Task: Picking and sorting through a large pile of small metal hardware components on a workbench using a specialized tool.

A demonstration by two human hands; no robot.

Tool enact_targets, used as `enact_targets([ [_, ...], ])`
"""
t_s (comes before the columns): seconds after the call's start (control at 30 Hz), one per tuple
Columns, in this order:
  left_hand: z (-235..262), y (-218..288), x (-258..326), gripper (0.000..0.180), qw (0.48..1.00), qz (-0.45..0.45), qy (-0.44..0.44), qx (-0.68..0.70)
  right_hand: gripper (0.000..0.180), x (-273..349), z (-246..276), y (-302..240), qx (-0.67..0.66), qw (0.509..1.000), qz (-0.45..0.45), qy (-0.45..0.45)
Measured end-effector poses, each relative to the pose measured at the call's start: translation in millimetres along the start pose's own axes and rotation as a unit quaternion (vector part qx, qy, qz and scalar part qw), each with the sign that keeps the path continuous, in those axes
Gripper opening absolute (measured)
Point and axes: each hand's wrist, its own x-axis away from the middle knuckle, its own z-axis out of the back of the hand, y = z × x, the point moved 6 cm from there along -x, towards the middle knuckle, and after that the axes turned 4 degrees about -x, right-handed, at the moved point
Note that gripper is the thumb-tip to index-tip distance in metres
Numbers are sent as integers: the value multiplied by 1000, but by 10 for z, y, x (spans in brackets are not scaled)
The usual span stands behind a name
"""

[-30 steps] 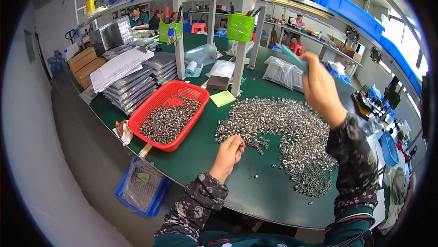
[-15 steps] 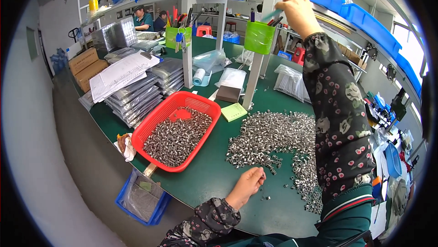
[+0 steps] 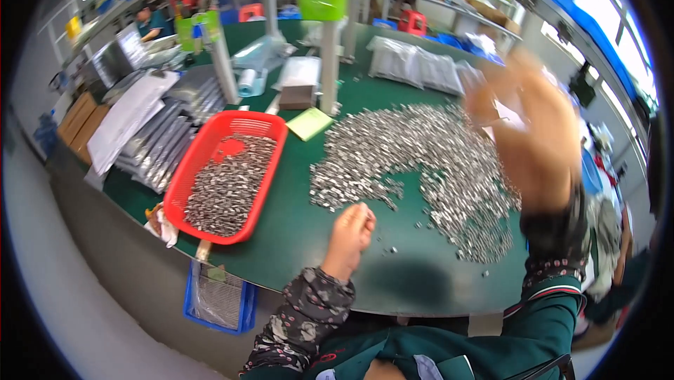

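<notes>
Hundreds of small silver metal parts (image 3: 428, 162) lie in one broad heap on the green desk (image 3: 295, 218), spreading from the desk's middle toward its right edge. We rest our left hand (image 3: 351, 229) on the desk near the front edge, just at the heap's near fringe, fingers curled loosely together over a few stray parts; whether any piece is pinched between them we cannot tell. Our right hand (image 3: 530, 134) is raised above the right side of the heap and blurred, so we cannot tell whether it is spread or closed, or holds anything.

Risk, in our judgement: loose parts sit close to the front and right edges, and a sweep of a sleeve could push them off the desk. A raised hand in motion may also drop parts back at random, or into the red basket (image 3: 203, 155) at the left edge, which already holds similar parts.

Orientation: the parts look short and oblong, but they lie jumbled, with long axes in every direction. The heap itself runs longest from the back toward the front right corner.
</notes>
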Motion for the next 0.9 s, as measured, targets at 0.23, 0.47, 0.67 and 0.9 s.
enact_targets([
  [0.23, -27, 92, -87, 20, 999, -31, 26, -16, 8, 1019, 1135, -1448, -25, 993, 91, 72],
  [0.47, -44, 234, -145, 26, 986, -147, 14, -76, 16, 1662, 1824, -1926, -22, 987, -128, 89],
  [0.67, 105, 307, -72, 23, 976, -183, 40, -114, 14, 2806, 1485, -1423, 129, 901, -397, 115],
  [0.9, -13, 300, 10, 22, 980, -182, -17, -75, 15, 4258, 592, -355, 154, 837, -501, -160],
])
